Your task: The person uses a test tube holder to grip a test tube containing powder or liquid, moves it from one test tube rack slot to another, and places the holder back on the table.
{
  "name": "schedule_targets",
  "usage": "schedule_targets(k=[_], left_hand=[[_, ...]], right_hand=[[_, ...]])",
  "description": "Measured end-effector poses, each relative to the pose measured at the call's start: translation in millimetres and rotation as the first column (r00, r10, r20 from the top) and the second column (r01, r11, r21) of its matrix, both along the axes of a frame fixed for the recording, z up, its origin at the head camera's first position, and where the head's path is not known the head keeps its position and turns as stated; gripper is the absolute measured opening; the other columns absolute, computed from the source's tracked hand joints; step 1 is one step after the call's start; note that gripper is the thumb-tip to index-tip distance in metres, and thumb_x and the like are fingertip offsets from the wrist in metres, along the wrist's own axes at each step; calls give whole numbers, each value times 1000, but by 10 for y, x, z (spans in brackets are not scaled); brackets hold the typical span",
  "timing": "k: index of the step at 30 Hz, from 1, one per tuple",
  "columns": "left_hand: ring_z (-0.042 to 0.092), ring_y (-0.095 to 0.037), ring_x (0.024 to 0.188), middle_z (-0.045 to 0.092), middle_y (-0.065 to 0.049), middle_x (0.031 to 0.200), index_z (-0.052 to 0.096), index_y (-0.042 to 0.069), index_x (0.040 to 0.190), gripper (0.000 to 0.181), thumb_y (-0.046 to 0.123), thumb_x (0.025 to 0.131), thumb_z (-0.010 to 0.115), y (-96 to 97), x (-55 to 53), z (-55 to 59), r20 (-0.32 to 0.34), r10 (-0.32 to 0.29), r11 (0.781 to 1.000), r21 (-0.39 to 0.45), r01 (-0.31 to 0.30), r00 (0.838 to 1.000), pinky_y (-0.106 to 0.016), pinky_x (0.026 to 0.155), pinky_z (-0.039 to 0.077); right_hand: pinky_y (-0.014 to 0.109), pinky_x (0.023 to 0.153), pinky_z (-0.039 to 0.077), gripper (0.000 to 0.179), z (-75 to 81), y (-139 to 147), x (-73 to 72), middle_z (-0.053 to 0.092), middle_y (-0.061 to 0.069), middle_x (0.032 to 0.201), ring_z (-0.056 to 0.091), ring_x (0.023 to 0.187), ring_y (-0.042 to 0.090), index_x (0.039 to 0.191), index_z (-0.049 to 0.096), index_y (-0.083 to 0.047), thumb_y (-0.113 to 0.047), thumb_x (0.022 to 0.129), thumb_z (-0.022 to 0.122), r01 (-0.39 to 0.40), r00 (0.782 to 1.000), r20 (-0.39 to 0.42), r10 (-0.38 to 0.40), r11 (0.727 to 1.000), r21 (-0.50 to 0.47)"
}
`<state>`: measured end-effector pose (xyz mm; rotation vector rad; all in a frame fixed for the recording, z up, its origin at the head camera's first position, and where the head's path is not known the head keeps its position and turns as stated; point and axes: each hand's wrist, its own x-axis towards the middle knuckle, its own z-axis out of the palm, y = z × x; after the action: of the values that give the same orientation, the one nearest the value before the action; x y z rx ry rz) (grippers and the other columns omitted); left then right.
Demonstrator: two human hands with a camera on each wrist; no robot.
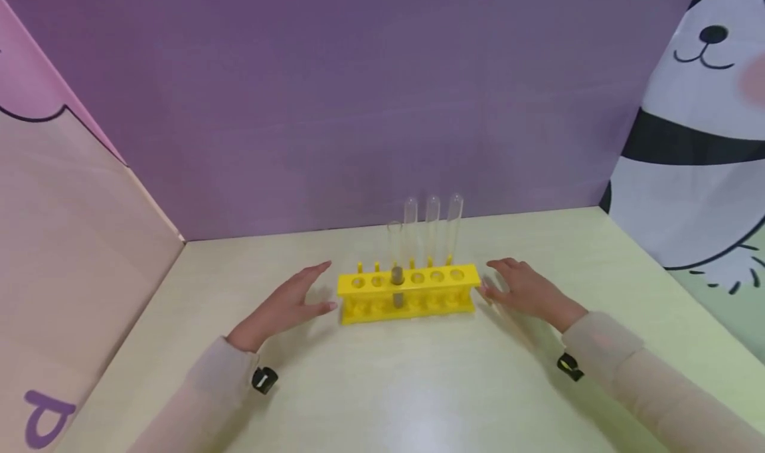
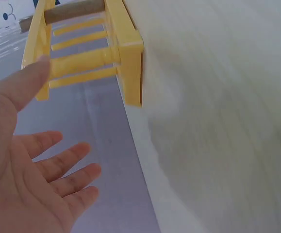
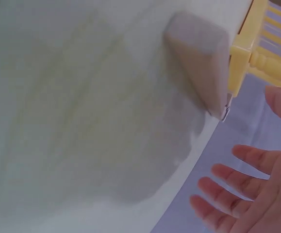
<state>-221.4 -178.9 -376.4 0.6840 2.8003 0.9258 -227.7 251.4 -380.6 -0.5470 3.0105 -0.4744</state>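
A yellow test tube rack (image 1: 409,281) stands on the table. One upright test tube (image 1: 394,244) sits in a hole left of its middle, its lower part filled with something greyish-brown (image 2: 74,10). Behind it, several clear test tubes (image 1: 432,224) stand upside down on the rack's right-hand pegs. Off the rack's left end, my left hand (image 1: 287,307) has its thumb and fingers spread, holding nothing. My right hand (image 1: 534,291) is at the right end, fingers spread and holding nothing. Below it lies a long, pale, wooden-looking piece (image 3: 206,73), with something metallic at its far end.
The pale table (image 1: 382,380) ends at a purple backdrop (image 1: 370,107) just behind the rack. Side panels rise at the left (image 1: 66,240) and at the right, where a panda drawing (image 1: 699,200) shows. Each wrist wears a small black device (image 1: 264,379).
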Motion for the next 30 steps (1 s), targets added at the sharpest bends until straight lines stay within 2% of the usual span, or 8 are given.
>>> schedule_targets(k=[5, 9, 12, 18, 21, 24, 26, 30], left_hand=[[37, -36, 131, 39, -15, 145, 31, 7, 146, 76, 28, 85, 71, 90, -18, -37, 38, -8, 997, 73, 5, 999, -55, 105, 32], [43, -36, 126, 47, -15, 139, 38, 5, 142, 70, 24, 83, 73, 169, -34, -66, 42, -17, 992, 127, 12, 999, -54, 102, 35], [47, -35, 123, 52, -14, 133, 44, 6, 138, 65, 22, 82, 74, 218, -30, -78, 53, -8, 987, 163, -1, 999, -53, 102, 37], [52, -30, 115, 60, -9, 121, 53, 6, 128, 53, 20, 81, 75, 287, -20, -101, 107, 64, 982, 169, -82, 992, -52, 100, 39], [53, -28, 114, 60, -8, 121, 54, 6, 126, 49, 20, 83, 73, 329, -30, -119, 158, 113, 976, 168, -140, 981, -51, 100, 39], [53, -27, 115, 60, -7, 123, 55, 6, 126, 47, 19, 84, 72, 363, -42, -136, 203, 137, 966, 188, -176, 970, -48, 100, 41], [55, -25, 113, 61, -7, 123, 56, 6, 126, 44, 17, 85, 70, 378, -49, -148, 218, 136, 961, 210, -182, 966, -45, 98, 44], [60, -19, 100, 64, -8, 117, 60, 3, 122, 37, 12, 87, 68, 394, -69, -172, 223, 95, 951, 267, -155, 970, -37, 89, 50]], right_hand=[[61, 94, 37, 65, -10, -3, -15, 44, 32, 131, 44, 115, 49, 134, 42, 6, -42, 92, 56, -6, 1000, 17, 6, 999, -40], [58, 93, 40, 64, -34, -10, -51, 49, 31, 126, 50, 110, 44, 133, 42, 8, -40, 93, 56, 1, 998, 55, 0, 999, -34], [53, 88, 45, 62, -53, -33, -73, 56, 28, 115, 55, 101, 38, 130, 44, 11, -38, 93, 56, -3, 997, 80, 5, 999, -32], [43, 73, 49, 47, -57, -85, -68, 58, 18, 94, 55, 79, 26, 112, 52, 9, -32, 92, 60, 5, 996, 92, -1, 999, -50], [35, 63, 46, 37, -50, -97, -67, 56, 11, 81, 49, 68, 21, 103, 53, 5, -30, 91, 61, 26, 990, 142, -16, 997, -70], [29, 57, 39, 30, -60, -97, -72, 52, 5, 70, 44, 62, 18, 94, 52, 0, -29, 91, 61, 35, 979, 204, -18, 996, -79], [28, 56, 36, 28, -71, -95, -76, 48, 4, 67, 42, 61, 17, 89, 49, -3, -28, 90, 62, 34, 974, 228, -16, 997, -75], [27, 56, 33, 28, -74, -105, -74, 43, 3, 65, 41, 61, 16, 85, 45, -6, -28, 90, 62, 43, 974, 226, -32, 998, -46]])
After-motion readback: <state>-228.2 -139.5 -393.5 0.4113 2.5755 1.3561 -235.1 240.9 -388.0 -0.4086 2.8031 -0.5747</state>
